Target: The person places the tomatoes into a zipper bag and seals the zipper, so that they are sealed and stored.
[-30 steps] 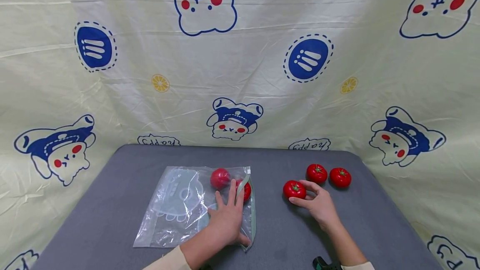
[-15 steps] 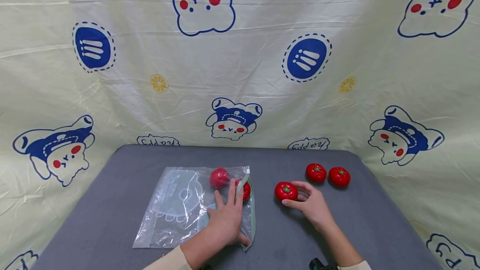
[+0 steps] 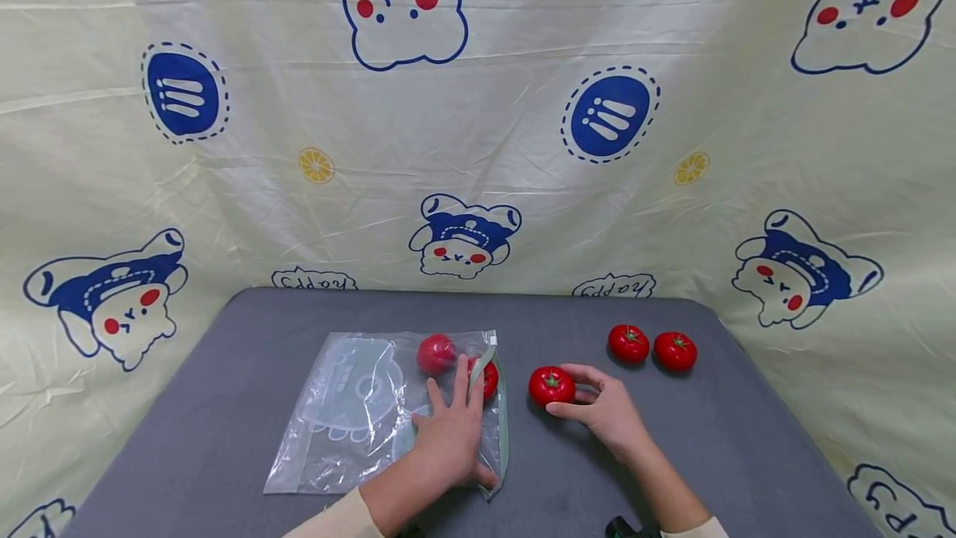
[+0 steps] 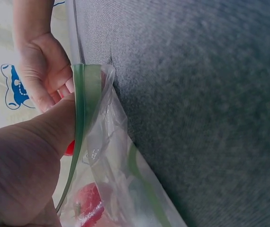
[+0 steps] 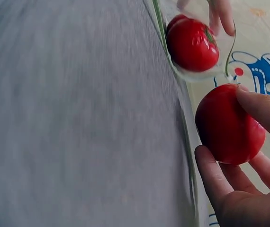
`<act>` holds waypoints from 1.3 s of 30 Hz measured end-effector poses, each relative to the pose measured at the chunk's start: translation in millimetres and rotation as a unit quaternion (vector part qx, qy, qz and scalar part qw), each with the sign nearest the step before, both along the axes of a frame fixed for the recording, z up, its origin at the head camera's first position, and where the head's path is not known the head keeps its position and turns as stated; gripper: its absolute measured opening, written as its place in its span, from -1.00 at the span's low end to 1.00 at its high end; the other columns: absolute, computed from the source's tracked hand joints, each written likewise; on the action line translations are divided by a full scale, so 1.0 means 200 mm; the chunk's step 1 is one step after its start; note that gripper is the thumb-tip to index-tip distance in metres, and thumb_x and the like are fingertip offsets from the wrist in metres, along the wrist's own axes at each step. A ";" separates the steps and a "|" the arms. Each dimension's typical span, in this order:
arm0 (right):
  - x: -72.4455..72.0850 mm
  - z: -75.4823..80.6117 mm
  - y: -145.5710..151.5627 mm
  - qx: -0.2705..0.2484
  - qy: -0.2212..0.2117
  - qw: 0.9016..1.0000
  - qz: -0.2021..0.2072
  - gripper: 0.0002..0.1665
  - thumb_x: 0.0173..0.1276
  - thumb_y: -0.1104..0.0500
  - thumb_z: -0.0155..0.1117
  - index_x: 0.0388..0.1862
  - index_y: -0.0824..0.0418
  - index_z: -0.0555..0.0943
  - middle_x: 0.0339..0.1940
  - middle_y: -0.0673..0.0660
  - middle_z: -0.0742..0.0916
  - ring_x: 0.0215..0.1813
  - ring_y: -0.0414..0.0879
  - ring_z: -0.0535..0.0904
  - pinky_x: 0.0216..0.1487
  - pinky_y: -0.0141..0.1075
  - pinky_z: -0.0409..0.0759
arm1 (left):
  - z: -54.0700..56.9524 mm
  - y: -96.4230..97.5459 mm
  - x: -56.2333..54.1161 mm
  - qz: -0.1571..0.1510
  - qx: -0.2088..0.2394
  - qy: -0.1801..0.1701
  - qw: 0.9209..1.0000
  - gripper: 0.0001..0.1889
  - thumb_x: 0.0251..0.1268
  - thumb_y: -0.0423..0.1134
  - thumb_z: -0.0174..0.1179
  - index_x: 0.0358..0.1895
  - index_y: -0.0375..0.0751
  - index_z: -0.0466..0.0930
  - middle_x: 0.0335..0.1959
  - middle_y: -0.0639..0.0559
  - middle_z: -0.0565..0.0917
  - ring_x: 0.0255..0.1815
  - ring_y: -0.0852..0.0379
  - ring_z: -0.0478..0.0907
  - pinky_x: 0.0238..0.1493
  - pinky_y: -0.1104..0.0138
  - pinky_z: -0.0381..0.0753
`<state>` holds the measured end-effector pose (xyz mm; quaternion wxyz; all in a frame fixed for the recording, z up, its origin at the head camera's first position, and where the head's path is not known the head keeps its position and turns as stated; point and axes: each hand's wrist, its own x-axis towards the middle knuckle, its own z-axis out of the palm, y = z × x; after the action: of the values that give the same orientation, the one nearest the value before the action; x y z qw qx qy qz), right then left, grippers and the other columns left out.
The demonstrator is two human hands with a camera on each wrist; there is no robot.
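Note:
A clear zip bag point(image 3: 314, 447) lies flat, its green-edged mouth facing right. Over it my left hand point(image 3: 446, 438) spreads straight fingers, with the thumb at the near end of the mouth. Inside are two tomatoes: one point(image 3: 433, 351) deeper in, the other point(image 3: 490, 381) just within the mouth and partly behind my fingers. My right hand point(image 3: 608, 415) grips another red tomato point(image 3: 548, 388) between thumb and fingers, a short gap right of the mouth. In the right wrist view this held tomato point(image 5: 227, 125) is close to the bag's opening.
Two more tomatoes, one at the left point(image 3: 628, 344) and one at the right point(image 3: 675, 352), sit side by side toward the back right of the grey table point(image 3: 194, 413). A cream cloth with printed cartoons point(image 3: 523, 131) hangs behind the table. Dark gear point(image 3: 623, 528) shows at my right wrist.
My right hand has moved left with the tomato, from beside the other two toward the bag's mouth. The left hand and the bag have stayed put.

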<state>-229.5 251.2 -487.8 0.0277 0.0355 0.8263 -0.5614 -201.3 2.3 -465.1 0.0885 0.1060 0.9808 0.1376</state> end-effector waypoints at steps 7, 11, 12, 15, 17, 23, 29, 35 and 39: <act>0.00 0.01 -0.07 -0.018 0.007 1.000 0.005 -0.20 0.08 0.16 0.68 0.33 0.15 0.58 0.28 0.24 0.66 0.10 0.02 0.69 0.03 -0.27 0.72 | 0.00 0.01 -0.01 0.005 0.001 -0.012 1.000 0.41 -0.48 0.21 0.72 0.62 0.00 0.07 0.72 -0.08 -0.23 0.57 -0.62 -0.01 0.10 -0.50 0.47; 0.00 0.01 -0.10 -0.025 0.013 1.000 0.010 -0.23 0.07 0.20 0.68 0.29 0.17 0.59 0.23 0.23 0.71 0.07 0.01 0.71 0.05 -0.29 0.71 | 0.00 0.01 -0.02 0.007 0.004 -0.015 1.000 0.41 -0.49 0.19 0.72 0.61 0.00 0.09 0.72 -0.08 -0.21 0.57 -0.61 -0.01 0.10 -0.50 0.47; 0.00 0.01 -0.11 -0.022 0.014 1.000 0.011 -0.23 0.07 0.20 0.68 0.29 0.17 0.60 0.22 0.22 0.72 0.07 0.00 0.71 0.05 -0.28 0.71 | 0.00 0.01 -0.02 0.007 0.005 -0.015 1.000 0.41 -0.49 0.18 0.72 0.61 0.00 0.08 0.72 -0.08 -0.21 0.57 -0.61 -0.01 0.10 -0.50 0.47; 0.00 0.01 -0.13 -0.019 0.015 1.000 0.016 -0.25 0.07 0.19 0.68 0.28 0.16 0.61 0.22 0.21 0.72 0.07 0.00 0.70 0.07 -0.22 0.72 | 0.00 0.01 -0.01 0.007 0.006 -0.012 1.000 0.41 -0.49 0.17 0.73 0.61 -0.01 0.08 0.72 -0.09 -0.21 0.57 -0.61 -0.01 0.09 -0.50 0.47; 0.00 0.01 -0.14 -0.018 0.016 1.000 0.019 -0.25 0.07 0.18 0.68 0.28 0.15 0.61 0.23 0.21 0.72 0.07 0.00 0.70 0.09 -0.17 0.73 | 0.00 0.01 -0.01 0.007 0.004 -0.010 1.000 0.42 -0.49 0.18 0.73 0.62 -0.01 0.08 0.72 -0.09 -0.21 0.57 -0.61 -0.01 0.09 -0.50 0.47; -0.01 0.01 -0.16 -0.024 0.018 0.999 0.030 -0.27 0.08 0.20 0.67 0.27 0.15 0.63 0.25 0.23 0.71 0.10 0.04 0.71 0.11 -0.11 0.72 | 0.00 0.01 -0.02 0.009 0.004 -0.012 1.000 0.41 -0.48 0.18 0.72 0.62 -0.01 0.07 0.72 -0.09 -0.21 0.57 -0.61 -0.01 0.10 -0.49 0.48; -0.02 0.01 -0.17 -0.026 0.019 0.999 0.034 -0.27 0.06 0.22 0.68 0.26 0.15 0.64 0.25 0.22 0.70 0.13 0.06 0.73 0.09 -0.13 0.73 | 0.00 0.01 -0.02 0.010 0.008 -0.014 1.000 0.42 -0.49 0.17 0.73 0.62 -0.01 0.07 0.72 -0.08 -0.22 0.57 -0.61 -0.03 0.11 -0.50 0.46; -0.02 0.00 -0.18 -0.032 0.019 0.999 0.037 -0.25 0.04 0.26 0.69 0.25 0.21 0.63 0.20 0.26 0.72 0.11 0.09 0.74 0.02 -0.19 0.75 | 0.00 0.01 -0.02 0.008 0.008 -0.012 1.000 0.42 -0.49 0.18 0.73 0.62 -0.02 0.08 0.72 -0.08 -0.22 0.57 -0.62 -0.02 0.11 -0.50 0.46; -0.02 0.00 -0.19 -0.031 0.020 0.998 0.042 -0.25 0.04 0.25 0.69 0.26 0.24 0.62 0.19 0.27 0.73 0.11 0.09 0.74 0.03 -0.18 0.75 | 0.00 0.01 -0.02 0.005 0.012 -0.010 1.000 0.42 -0.50 0.18 0.73 0.61 -0.03 0.09 0.72 -0.09 -0.22 0.57 -0.62 -0.01 0.11 -0.50 0.46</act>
<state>-233.0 213.7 -487.3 0.0354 -0.0115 0.8097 -0.5857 -205.0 3.8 -464.9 0.0959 0.1007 0.9786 0.1513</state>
